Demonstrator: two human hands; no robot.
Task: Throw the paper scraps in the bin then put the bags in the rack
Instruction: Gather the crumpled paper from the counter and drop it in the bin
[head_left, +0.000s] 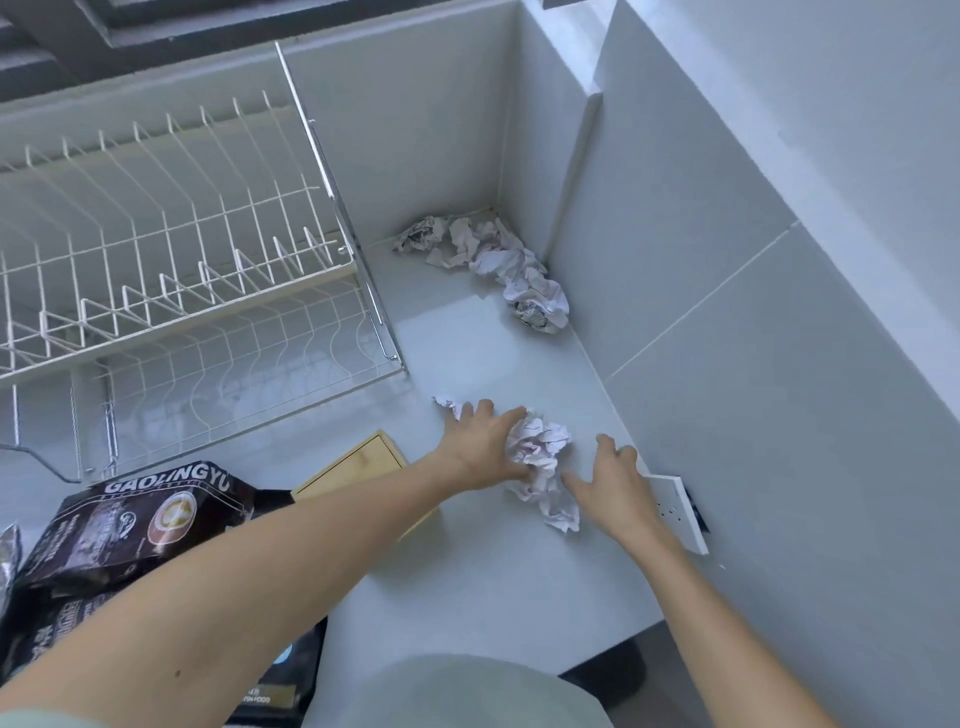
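- We look down from a head-worn camera at a pale grey counter (483, 597) set into a tiled corner, with both our bare arms reaching forward.
- Our left hand (480, 449) lies at about 6 o'clock of centre, fingers spread and pressed flat, its thumb side touching a crumpled wad of paper scraps (540, 457).
- A smaller scrap (449, 405) peeks out from under the left fingertips, at their 11 o'clock.
- Our right hand (613, 483) sits just to the 3 o'clock side of the wad, fingers loosely curled and open, the thumb touching the paper's lower edge; it grips nothing.
- So the wad lies on the counter between the two hands, not lifted.
- A second heap of crumpled scraps (493, 260) lies well apart at 12 o'clock, tucked into the corner where the walls meet.
- A white wire rack (171, 249) stands at 10 o'clock, its slots holding nothing.
- Dark printed bags (130, 525) lie at 8 o'clock, partly under our left forearm.
- A light wooden board (358, 467) lies between the bags and the left hand.
- A white wall socket (680, 512) is on the tiles just beyond the right hand, at 4 o'clock.
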